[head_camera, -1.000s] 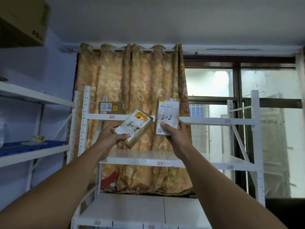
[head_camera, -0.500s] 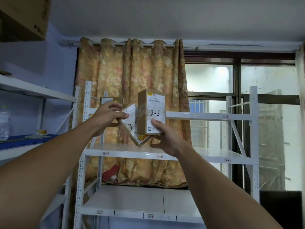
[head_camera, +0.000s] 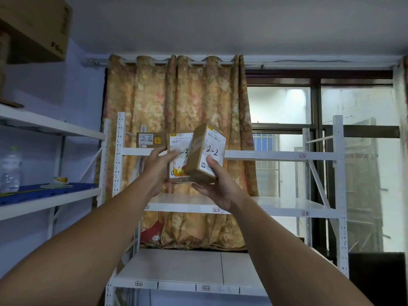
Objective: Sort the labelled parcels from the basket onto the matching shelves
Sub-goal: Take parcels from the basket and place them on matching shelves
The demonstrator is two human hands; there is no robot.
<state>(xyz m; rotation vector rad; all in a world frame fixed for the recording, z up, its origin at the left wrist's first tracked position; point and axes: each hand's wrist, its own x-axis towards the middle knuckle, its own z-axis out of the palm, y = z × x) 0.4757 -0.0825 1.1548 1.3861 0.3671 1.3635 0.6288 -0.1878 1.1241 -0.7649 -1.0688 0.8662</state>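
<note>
Both hands are raised in front of the white metal rack (head_camera: pixel 337 195) by the curtain (head_camera: pixel 176 96), each with a small cardboard parcel. The right hand (head_camera: pixel 217 191) grasps the parcel marked 2-2 (head_camera: pixel 205 155), thumb pressed on its white label and fingers (head_camera: pixel 199 188) cupped beneath; the box is tilted, its top leaning right. The left hand (head_camera: pixel 157 167) grasps a second parcel (head_camera: pixel 177 161), thumb across its label. Its handwritten number is half hidden behind the right-hand box, so I cannot read it with confidence. The two parcels overlap in the view and seem to touch.

Just left of them, a third parcel (head_camera: pixel 150 140), also marked 2-2, already stands at the left end of the top shelf (head_camera: pixel 265 155). The basket is not in view.

The step in hand looks like placing: the parcels are held at top shelf height, close to the one already there (a fair hint that this is the 2-2 spot). Next, each box needs lifting over the shelf's front beam and setting down upright to the right of the standing parcel, one at a time so they do not knock it. The left-hand label is worth checking first; the middle shelf (head_camera: pixel 287 205) below carries a 3-3 tag (head_camera: pixel 216 209).
</note>
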